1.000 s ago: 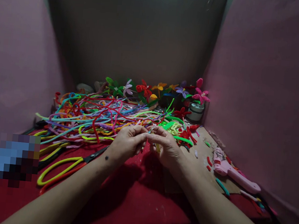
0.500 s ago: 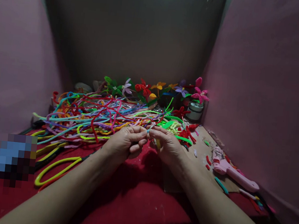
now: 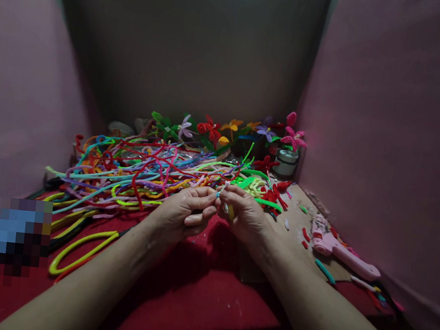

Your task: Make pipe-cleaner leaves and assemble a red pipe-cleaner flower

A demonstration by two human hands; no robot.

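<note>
My left hand [image 3: 188, 211] is closed, with thumb and forefinger pinching a small light-blue and whitish piece [image 3: 218, 195] in front of me. It looks like bent pipe cleaner, but is mostly covered by fingertips. From the other side my right hand [image 3: 245, 209] pinches the same piece, its fingertips nearly meeting the left ones. A yellow strip [image 3: 231, 211] shows against the right fingers; whether it is part of the same piece, I cannot tell. Just beyond both hands lies a large tangle of coloured pipe cleaners [image 3: 153, 166].
Pipe-cleaner flowers [image 3: 210, 129] stand along the back, one pink [image 3: 294, 138] above a pale jar [image 3: 285, 162]. A pink glue gun [image 3: 345, 255] lies on cardboard [image 3: 295, 229] at right, among short offcuts. Yellow-handled pliers [image 3: 79, 252] lie left on the red cloth [image 3: 191, 302]. Walls stand close on both sides.
The fingers have shifted slightly around the small piece, and a little more of its whitish end shows. Both hands stay in nearly the same place.
</note>
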